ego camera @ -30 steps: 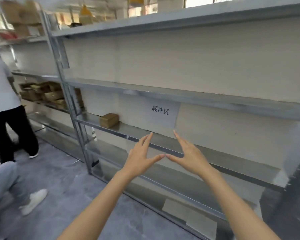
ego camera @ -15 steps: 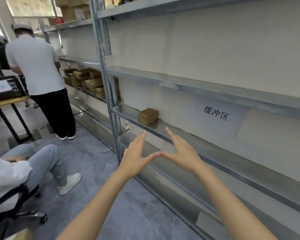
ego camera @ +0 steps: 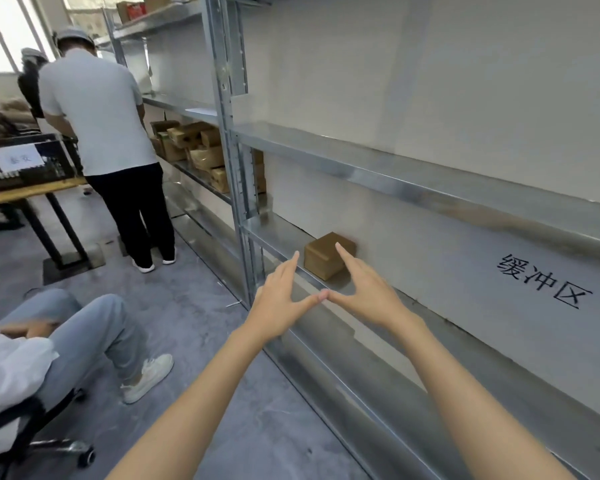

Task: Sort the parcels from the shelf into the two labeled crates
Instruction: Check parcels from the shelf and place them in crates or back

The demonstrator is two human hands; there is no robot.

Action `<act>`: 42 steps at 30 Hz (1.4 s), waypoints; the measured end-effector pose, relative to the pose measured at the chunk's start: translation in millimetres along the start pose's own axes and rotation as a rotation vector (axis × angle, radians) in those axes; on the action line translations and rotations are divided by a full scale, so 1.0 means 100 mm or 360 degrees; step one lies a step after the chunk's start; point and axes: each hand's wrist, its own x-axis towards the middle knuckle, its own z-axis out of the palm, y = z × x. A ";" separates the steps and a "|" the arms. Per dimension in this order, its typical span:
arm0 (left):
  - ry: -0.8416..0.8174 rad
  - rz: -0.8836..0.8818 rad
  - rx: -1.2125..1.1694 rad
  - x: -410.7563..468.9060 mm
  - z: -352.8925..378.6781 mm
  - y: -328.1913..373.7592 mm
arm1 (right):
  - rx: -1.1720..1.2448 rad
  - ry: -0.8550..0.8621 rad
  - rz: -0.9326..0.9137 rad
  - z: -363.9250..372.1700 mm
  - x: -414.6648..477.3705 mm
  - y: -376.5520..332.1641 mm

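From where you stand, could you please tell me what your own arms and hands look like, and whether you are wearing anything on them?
Both forearms are bare as far as the head view shows: no sleeves reach into the picture. The left hand and the right hand wear no gloves, and I see no rings, watch, wristband or markings on either wrist. The nails look short and unpainted.

A grey metal shelf rack (ego camera: pixel 388 169) runs along the white wall. On its middle level sits one small brown cardboard parcel (ego camera: pixel 326 256), alone against the wall. In the next bay to the left, a heap of brown cardboard boxes (ego camera: pixel 194 147) crowds the same kind of shelf — stacked unevenly. Farther left, a wooden-topped desk (ego camera: pixel 32 192) on the grey floor (ego camera: pixel 174 306) carries a black plastic crate (ego camera: pixel 25 164) with a white label
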 end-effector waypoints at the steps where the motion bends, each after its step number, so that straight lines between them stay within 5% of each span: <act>1: -0.0015 -0.0018 -0.0003 0.14 0.02 -0.06 | 0.0018 -0.0013 0.0006 0.01 0.15 0.05; 19: -0.0433 0.0018 0.0106 2.64 0.70 -1.40 | -0.0127 0.0032 0.0757 0.78 2.01 1.28; 26: -0.0816 0.0074 0.0086 3.47 0.99 -1.90 | 0.0028 -0.0031 0.0979 1.30 2.59 1.47; 35: -0.1170 0.0136 -0.0304 3.85 1.35 -2.18 | 0.0306 0.0000 0.1183 1.62 2.81 1.62; 42: -0.1162 0.0113 -0.0526 3.90 1.39 -2.19 | 0.0456 0.0110 0.1157 1.68 2.85 1.58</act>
